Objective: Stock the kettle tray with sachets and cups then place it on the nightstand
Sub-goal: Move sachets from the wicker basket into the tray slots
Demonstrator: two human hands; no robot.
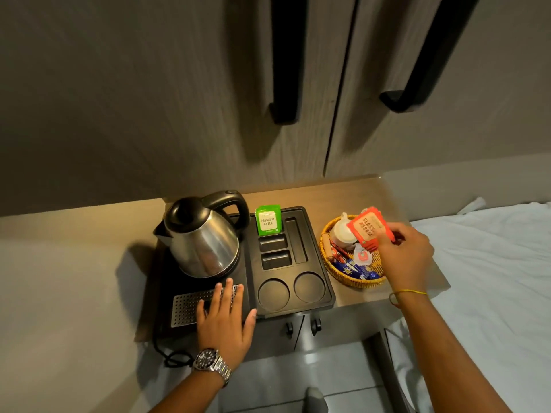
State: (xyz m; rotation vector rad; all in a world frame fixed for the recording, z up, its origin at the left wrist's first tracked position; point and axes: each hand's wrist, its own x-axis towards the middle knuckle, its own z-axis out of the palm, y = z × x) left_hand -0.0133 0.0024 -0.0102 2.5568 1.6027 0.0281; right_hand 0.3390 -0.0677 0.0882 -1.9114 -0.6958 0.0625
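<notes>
A black kettle tray (323,281) sits on a wooden nightstand (351,193). A steel kettle (202,236) stands on its left half. A green tea sachet (268,222) stands upright in the tray's back slot; the other slots and both round cup wells hold nothing. My left hand (223,317) lies flat, fingers spread, on the perforated drip grille (186,308) at the tray's front left. My right hand (402,257) holds red-orange tea sachets (369,229) above a wicker basket (343,274), which contains a white cup (343,231) and several sachets.
Tall wardrobe doors with black handles (286,84) rise behind the nightstand. A bed with white sheets (483,263) lies to the right. The kettle's black cord (170,357) hangs off the front left. Small knobs (316,324) show on the nightstand's front.
</notes>
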